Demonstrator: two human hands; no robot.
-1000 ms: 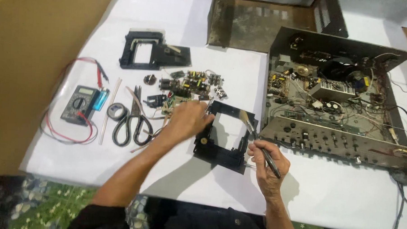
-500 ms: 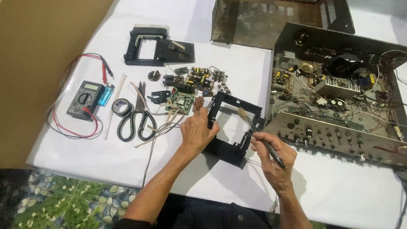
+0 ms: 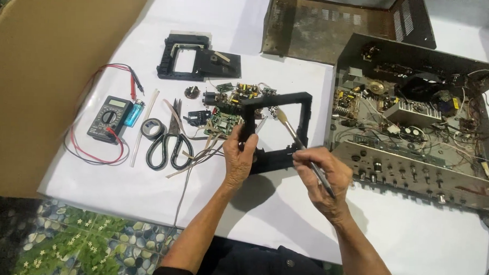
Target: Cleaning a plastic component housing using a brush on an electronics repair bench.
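Now left hand (image 3: pixel 239 160) grip closed on black frame (image 3: pixel 305 110); right hand (image 3: pixel 322 175) pinches brush (image 3: pixel 293 135).

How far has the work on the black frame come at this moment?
Done: the amplifier chassis stands open and circuit boards lie out on the table. In hand: the left hand holds the black plastic frame tilted up; the right hand holds a small brush at it. Left: a second black frame lies untouched.

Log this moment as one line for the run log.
left hand: holds black plastic frame tilted up | right hand: holds small brush against frame | nearby: scissors, multimeter, open amplifier chassis
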